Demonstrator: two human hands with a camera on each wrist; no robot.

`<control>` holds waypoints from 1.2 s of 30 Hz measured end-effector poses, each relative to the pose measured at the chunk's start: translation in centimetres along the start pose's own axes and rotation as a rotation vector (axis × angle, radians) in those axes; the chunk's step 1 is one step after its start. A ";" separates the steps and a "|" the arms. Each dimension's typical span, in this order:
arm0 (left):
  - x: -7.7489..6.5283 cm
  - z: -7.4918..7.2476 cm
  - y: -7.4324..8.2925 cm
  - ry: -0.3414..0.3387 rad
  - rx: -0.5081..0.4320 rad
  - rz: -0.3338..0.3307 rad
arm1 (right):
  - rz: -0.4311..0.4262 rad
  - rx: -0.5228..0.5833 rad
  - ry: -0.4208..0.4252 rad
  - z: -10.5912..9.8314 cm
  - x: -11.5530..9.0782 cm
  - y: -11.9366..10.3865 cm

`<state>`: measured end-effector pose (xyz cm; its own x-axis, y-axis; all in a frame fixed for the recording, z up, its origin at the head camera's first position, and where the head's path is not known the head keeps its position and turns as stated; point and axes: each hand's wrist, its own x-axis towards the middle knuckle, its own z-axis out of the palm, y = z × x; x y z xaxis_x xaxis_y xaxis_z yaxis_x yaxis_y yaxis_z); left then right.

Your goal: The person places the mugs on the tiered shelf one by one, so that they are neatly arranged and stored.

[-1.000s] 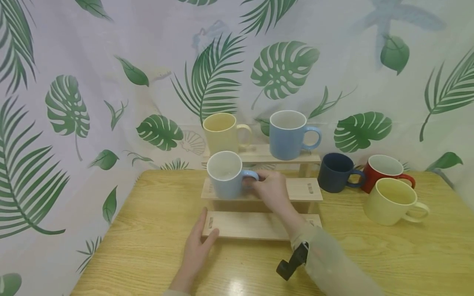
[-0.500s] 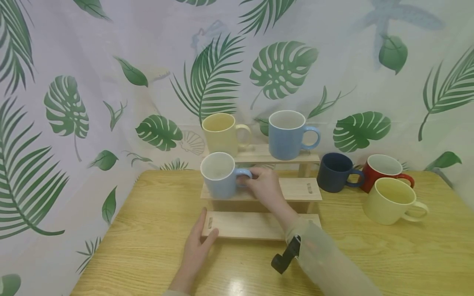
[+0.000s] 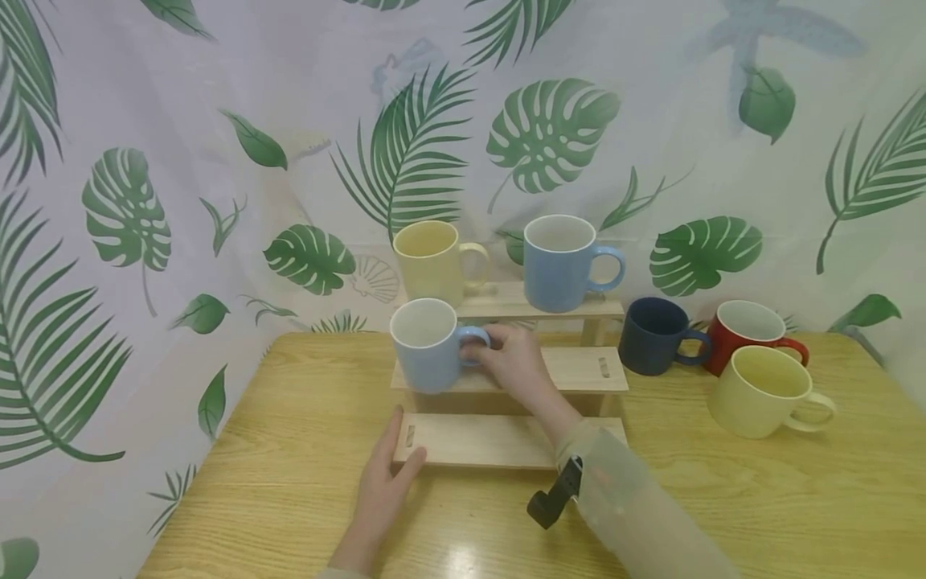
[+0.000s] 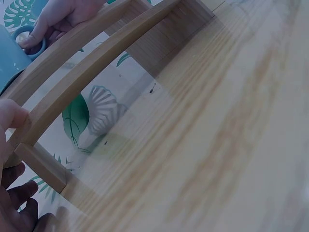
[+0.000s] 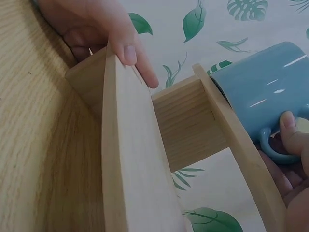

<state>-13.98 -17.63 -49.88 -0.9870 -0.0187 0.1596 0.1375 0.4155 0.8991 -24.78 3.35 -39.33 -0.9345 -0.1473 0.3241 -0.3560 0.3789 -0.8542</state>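
A light blue mug with a pale inside stands at the left end of the middle tier of a stepped wooden rack. My right hand pinches its handle from the right, the thumb on top in the right wrist view. There the mug's base meets the shelf's front edge. My left hand grips the left end of the lowest tier, thumb at the front edge. In the left wrist view its fingers curl beside the rack's end. On the top tier are a yellow mug and a blue mug.
To the right of the rack, on the wooden table, stand a navy mug, a red mug and another yellow mug. A leaf-patterned cloth hangs behind. A dark wrist-worn device is on the right wrist.
My right hand has shifted the light blue mug left along the middle tier and, most recently, slightly toward the front. My left hand stays at the rack's lower left end.
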 end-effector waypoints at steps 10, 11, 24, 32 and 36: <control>0.1 0.1 -0.1 0.003 0.003 0.001 | 0.008 0.005 -0.039 -0.1 0.2 0.0; 0.1 0.1 -0.1 0.001 0.006 0.005 | 0.012 0.004 -0.039 -0.1 0.2 0.0; 0.0 0.1 -0.1 0.000 0.026 -0.005 | 0.022 -0.004 -0.032 0.1 0.2 -0.1; 0.0 0.1 -0.1 0.002 0.029 0.007 | -0.012 -0.020 -0.024 0.2 0.1 0.0; 0.1 0.1 -0.1 -0.001 0.036 0.005 | -0.013 -0.015 -0.023 0.1 0.0 0.0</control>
<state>-14.06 -17.61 -49.99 -0.9864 -0.0159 0.1636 0.1392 0.4484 0.8829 -24.74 3.25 -39.34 -0.9295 -0.1729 0.3258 -0.3684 0.3909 -0.8435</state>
